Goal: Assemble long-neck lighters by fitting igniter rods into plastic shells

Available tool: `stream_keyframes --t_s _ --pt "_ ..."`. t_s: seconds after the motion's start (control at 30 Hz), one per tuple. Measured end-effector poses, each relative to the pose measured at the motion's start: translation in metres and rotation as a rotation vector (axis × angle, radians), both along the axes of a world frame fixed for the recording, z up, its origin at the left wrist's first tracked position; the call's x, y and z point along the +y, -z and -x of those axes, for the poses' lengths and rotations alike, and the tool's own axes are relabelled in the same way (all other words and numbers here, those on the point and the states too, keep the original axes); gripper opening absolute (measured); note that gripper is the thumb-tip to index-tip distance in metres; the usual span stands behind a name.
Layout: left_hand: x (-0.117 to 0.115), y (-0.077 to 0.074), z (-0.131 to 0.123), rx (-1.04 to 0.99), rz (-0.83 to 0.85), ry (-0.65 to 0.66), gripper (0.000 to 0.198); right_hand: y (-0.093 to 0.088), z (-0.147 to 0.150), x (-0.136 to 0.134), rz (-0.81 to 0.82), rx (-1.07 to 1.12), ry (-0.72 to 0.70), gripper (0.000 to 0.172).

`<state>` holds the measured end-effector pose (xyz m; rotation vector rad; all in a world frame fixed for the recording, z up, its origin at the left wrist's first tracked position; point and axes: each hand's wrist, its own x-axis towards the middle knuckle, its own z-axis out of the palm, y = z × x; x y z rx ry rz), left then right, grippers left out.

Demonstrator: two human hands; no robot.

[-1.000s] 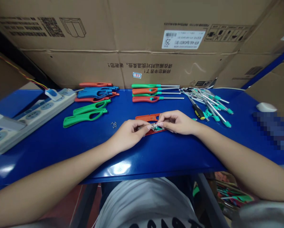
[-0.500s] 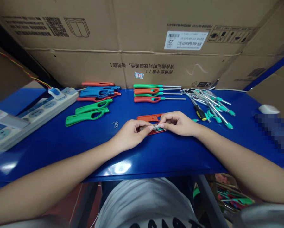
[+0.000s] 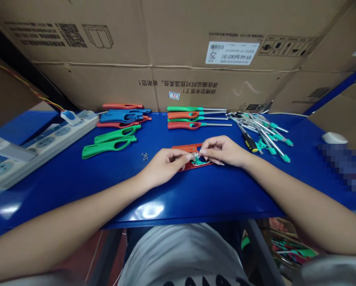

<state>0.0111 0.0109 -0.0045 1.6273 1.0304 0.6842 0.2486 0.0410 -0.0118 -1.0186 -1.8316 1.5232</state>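
Note:
My left hand (image 3: 166, 166) is closed around a small clear lighter fuel tank (image 3: 193, 156), most of it hidden by the fingers. Thumb and forefinger of my right hand (image 3: 225, 151) pinch at the tank's right end; the small part between them is too fine to make out. Beneath both hands lie the two halves of an orange lighter shell (image 3: 187, 148), partly covered. A teal trigger piece (image 3: 199, 162) and a thin white wire show over the nearer half.
Several empty lighter shells (image 3: 109, 147) lie left, beside small screws (image 3: 144, 156) and a power strip (image 3: 43, 145). Lighters with metal tubes (image 3: 185, 125) lie behind my hands. A screwdriver (image 3: 250, 142) and teal-tipped metal tubes (image 3: 270, 139) lie right. Cardboard (image 3: 178, 51) walls the back.
My right hand has shifted slightly up, and the fingers of both hands have moved a little at the tank. More of the teal piece, white wire and nearer orange half now shows.

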Motion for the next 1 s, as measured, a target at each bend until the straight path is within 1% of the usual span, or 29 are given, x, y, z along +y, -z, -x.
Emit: stream_keyframes --t_s 0.1,0.3,0.4,0.53,0.7,0.87,1.0 --pt "0.0 0.001 -0.001 -0.017 -0.004 -0.002 0.038 0.002 0.003 -0.002 -0.014 0.015 0.031 0.04" --pt "-0.001 0.002 -0.002 -0.008 -0.018 0.008 0.037 0.005 0.007 -0.004 -0.045 0.045 0.044 0.039" --pt "-0.002 0.002 -0.001 -0.003 -0.026 0.019 0.037 0.004 0.008 -0.005 -0.073 0.037 0.043 0.036" --pt "-0.002 0.003 -0.002 0.017 -0.038 0.028 0.037 0.004 0.009 -0.005 -0.067 0.03 0.063 0.038" --pt "-0.004 0.006 -0.003 0.033 -0.049 0.005 0.036 0.005 0.01 -0.007 -0.069 -0.007 0.08 0.039" --pt "-0.005 0.01 -0.003 0.06 -0.116 0.023 0.038 0.004 0.011 -0.01 -0.1 -0.085 0.104 0.04" --pt "-0.004 0.009 -0.003 0.033 -0.103 0.001 0.037 0.004 0.012 -0.009 -0.095 -0.056 0.11 0.041"
